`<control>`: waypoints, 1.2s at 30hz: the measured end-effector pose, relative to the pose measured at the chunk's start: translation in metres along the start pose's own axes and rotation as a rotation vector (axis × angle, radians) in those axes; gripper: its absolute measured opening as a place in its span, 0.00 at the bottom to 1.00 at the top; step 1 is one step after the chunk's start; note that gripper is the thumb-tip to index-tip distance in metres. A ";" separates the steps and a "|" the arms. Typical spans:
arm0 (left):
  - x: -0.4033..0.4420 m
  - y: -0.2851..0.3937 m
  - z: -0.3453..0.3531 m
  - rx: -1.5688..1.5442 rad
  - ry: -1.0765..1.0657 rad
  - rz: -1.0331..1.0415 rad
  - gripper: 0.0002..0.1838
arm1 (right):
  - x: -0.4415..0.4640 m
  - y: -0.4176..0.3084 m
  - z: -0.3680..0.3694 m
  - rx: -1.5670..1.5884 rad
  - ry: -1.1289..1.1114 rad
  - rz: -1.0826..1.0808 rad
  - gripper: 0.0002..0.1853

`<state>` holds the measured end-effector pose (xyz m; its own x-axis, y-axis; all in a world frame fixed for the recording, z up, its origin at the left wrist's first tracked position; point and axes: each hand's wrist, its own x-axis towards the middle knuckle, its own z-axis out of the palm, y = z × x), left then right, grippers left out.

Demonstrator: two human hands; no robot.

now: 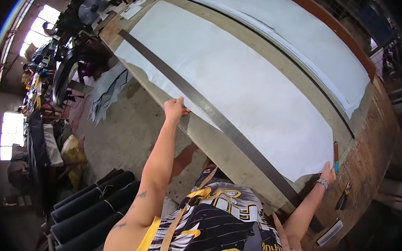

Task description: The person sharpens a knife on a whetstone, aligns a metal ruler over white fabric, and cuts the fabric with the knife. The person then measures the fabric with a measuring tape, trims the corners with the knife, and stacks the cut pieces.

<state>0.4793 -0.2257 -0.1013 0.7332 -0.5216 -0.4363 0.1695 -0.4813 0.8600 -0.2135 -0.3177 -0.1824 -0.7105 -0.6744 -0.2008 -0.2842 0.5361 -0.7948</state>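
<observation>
A large white sheet (235, 75) with an irregular outline lies flat on the table (196, 130). Across its near side runs a long dark metal straightedge (199, 102), reaching beyond the sheet at both ends. My left hand (176, 109) pinches the sheet's near edge, beside the straightedge's middle. At the sheet's right end, my right hand (328, 174) has its fingers on the edge; what it grips, if anything, is hard to make out. Just beyond those fingers lies a brown and teal tool (336, 157).
Stacked white sheets (293, 33) lie along the table's far side. Pliers (343, 195) and a small flat bar (330, 232) rest at the near right. Dark rolls (92, 214) stand on the floor at left, and sheet scraps (106, 93) lie beyond.
</observation>
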 end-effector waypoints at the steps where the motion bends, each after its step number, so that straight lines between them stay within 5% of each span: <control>1: 0.000 -0.001 -0.001 -0.008 -0.004 0.004 0.17 | 0.001 -0.001 0.002 -0.014 0.024 -0.023 0.23; 12: 0.004 0.001 -0.002 0.033 0.012 0.027 0.18 | 0.000 -0.022 -0.003 0.082 -0.101 0.181 0.24; 24: 0.013 -0.011 -0.001 0.087 0.071 0.073 0.18 | -0.011 -0.023 -0.003 -0.027 -0.150 0.094 0.14; 25: 0.025 -0.014 -0.006 0.125 0.049 0.016 0.18 | -0.004 -0.010 0.003 -0.109 -0.067 -0.001 0.15; 26: 0.020 -0.009 -0.003 0.065 0.030 -0.046 0.16 | -0.031 -0.047 -0.009 -0.075 -0.102 0.158 0.16; 27: 0.019 -0.010 -0.001 0.001 0.055 -0.010 0.15 | -0.017 -0.025 -0.003 -0.129 -0.035 0.010 0.17; 36: 0.022 -0.013 -0.006 0.059 -0.036 0.087 0.17 | -0.033 -0.046 0.002 0.041 0.020 0.055 0.22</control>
<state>0.4971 -0.2265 -0.1209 0.7189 -0.5879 -0.3709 0.0661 -0.4733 0.8784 -0.1755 -0.3207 -0.1404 -0.7374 -0.6339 -0.2334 -0.2182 0.5506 -0.8058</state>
